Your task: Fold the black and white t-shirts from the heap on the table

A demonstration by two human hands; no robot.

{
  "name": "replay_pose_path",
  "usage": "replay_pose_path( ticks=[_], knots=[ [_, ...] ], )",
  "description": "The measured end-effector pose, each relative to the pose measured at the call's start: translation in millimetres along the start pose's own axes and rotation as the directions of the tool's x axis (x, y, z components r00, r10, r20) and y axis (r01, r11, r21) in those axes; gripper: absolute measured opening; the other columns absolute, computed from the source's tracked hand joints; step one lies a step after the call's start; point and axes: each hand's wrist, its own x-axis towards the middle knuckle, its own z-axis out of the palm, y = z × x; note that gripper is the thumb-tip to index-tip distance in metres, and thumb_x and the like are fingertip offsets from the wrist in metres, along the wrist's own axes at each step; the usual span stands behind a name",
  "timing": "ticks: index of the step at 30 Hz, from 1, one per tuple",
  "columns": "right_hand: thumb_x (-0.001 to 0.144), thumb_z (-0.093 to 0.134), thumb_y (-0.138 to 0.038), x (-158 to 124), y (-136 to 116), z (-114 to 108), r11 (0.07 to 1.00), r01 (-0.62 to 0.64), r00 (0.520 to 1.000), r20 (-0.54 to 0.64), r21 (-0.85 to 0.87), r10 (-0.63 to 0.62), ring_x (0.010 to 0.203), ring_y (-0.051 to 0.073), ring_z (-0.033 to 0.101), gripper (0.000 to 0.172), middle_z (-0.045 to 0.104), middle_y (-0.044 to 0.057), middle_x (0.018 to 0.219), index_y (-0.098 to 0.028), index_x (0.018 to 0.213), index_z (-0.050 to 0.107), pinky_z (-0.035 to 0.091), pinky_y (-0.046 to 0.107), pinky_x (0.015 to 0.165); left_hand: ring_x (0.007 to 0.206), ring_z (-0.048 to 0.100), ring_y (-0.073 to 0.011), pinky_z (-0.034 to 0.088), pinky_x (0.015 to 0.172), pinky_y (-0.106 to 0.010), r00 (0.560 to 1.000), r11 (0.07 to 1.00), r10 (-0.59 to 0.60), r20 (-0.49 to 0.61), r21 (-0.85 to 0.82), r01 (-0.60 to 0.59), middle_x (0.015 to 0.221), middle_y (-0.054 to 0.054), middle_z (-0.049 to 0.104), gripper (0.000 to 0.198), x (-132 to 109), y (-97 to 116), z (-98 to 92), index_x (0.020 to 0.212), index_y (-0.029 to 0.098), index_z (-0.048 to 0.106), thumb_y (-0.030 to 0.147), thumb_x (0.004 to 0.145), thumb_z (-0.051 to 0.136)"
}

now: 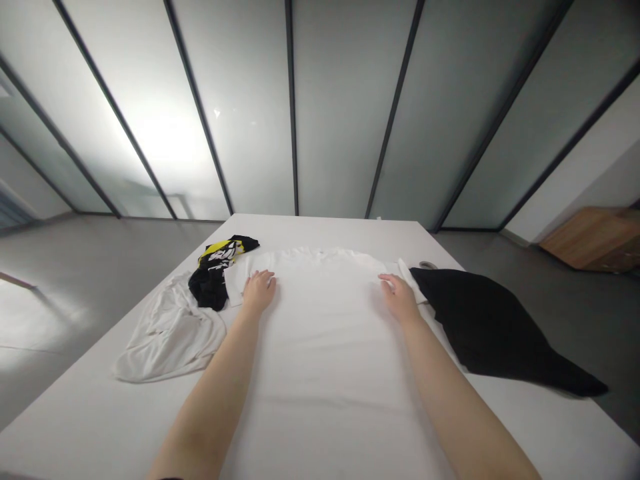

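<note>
A white T-shirt [325,333] lies spread on the table, its neckline at the far end and its short sleeves out to both sides. My left hand [259,290] rests near the left sleeve, fingers stretched forward over the cloth. On the other side my right hand [399,295] lies by the right sleeve with its fingers extended and a little apart. Neither hand grips the fabric. Faint creases run across the shirt's body. The lower hem is out of view.
Left of the shirt lie a crumpled white garment [173,337] and a black garment with yellow and white print [213,277]. A black garment [495,327] reaches over the right side of the white table [325,230]. Behind it is a small grey ring-shaped object [427,265]. Frosted glass panels stand beyond.
</note>
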Motion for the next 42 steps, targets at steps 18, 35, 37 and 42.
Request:
replay_pose_path(
  ticks=[18, 35, 37, 42],
  knots=[
    [0.109, 0.034, -0.055, -22, -50, 27, 0.862, -0.025, 0.902, 0.359, -0.507, 0.238, 0.16, 0.039, 0.029, 0.061, 0.03, 0.011, 0.176, -0.032, 0.165, 0.041, 0.024, 0.058, 0.126, 0.159, 0.032, -0.0385, 0.028, 0.126, -0.056, 0.98, 0.98, 0.038, 0.195, 0.183, -0.074, 0.173, -0.014, 0.036, 0.062, -30, 44, 18.9, 0.163, 0.026, 0.044, 0.053, 0.108, 0.037],
    [0.109, 0.037, -0.047, -50, -59, 20, 0.894, 0.171, 0.883, 0.467, -0.414, 0.047, 0.162, 0.039, 0.024, 0.064, 0.027, 0.014, 0.177, -0.023, 0.168, 0.038, 0.02, 0.056, 0.128, 0.162, 0.028, -0.0342, 0.026, 0.129, -0.055, 0.946, 0.96, 0.213, 0.244, 0.13, -0.249, 0.174, -0.014, 0.034, 0.064, -66, 66, 20.9, 0.165, 0.02, 0.04, 0.05, 0.109, 0.032],
    [0.108, 0.038, -0.05, -59, -65, 18, 0.888, 0.158, 0.869, 0.488, -0.432, 0.083, 0.163, 0.04, 0.021, 0.065, 0.024, 0.013, 0.178, -0.025, 0.169, 0.036, 0.018, 0.058, 0.128, 0.162, 0.028, -0.0343, 0.025, 0.129, -0.055, 0.943, 0.959, 0.206, 0.263, 0.137, -0.248, 0.174, -0.015, 0.034, 0.065, -75, 65, 18.2, 0.166, 0.02, 0.039, 0.051, 0.109, 0.032],
    [0.106, 0.04, -0.056, -84, -75, 12, 0.884, 0.093, 0.86, 0.485, -0.458, 0.16, 0.163, 0.043, 0.017, 0.07, 0.019, 0.012, 0.179, -0.027, 0.17, 0.032, 0.014, 0.061, 0.128, 0.162, 0.027, -0.0342, 0.025, 0.129, -0.055, 0.945, 0.959, 0.193, 0.263, 0.153, -0.238, 0.175, -0.013, 0.032, 0.066, -100, 63, 14.7, 0.167, 0.021, 0.037, 0.052, 0.109, 0.032]
  ],
)
